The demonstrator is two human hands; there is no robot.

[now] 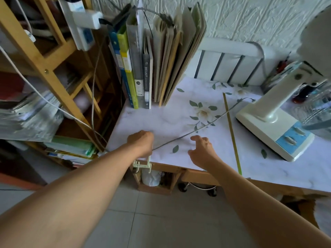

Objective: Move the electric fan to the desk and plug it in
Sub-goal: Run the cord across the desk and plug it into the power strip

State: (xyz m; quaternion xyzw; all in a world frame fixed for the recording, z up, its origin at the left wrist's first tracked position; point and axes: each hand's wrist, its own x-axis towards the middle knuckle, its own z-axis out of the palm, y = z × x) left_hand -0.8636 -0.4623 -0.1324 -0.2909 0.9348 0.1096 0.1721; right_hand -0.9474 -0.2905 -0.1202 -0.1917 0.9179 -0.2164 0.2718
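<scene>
The electric fan stands on the right side of the desk, with a cream base, a blue button panel and a tilted neck; its head is cut off at the right edge. Its thin grey cord runs left across the flowered cloth into my left hand, which is closed in a fist around it at the desk's front left corner. My right hand hovers just right of the cord with fingers apart, holding nothing. A white power strip hangs on the wooden shelf at the upper left.
Upright folders and books fill the desk's back left corner. A wooden shelf with papers and cables stands left of the desk. A long yellow-green strip lies on the desk. White bed rails sit behind. A green clip holds a bag under the edge.
</scene>
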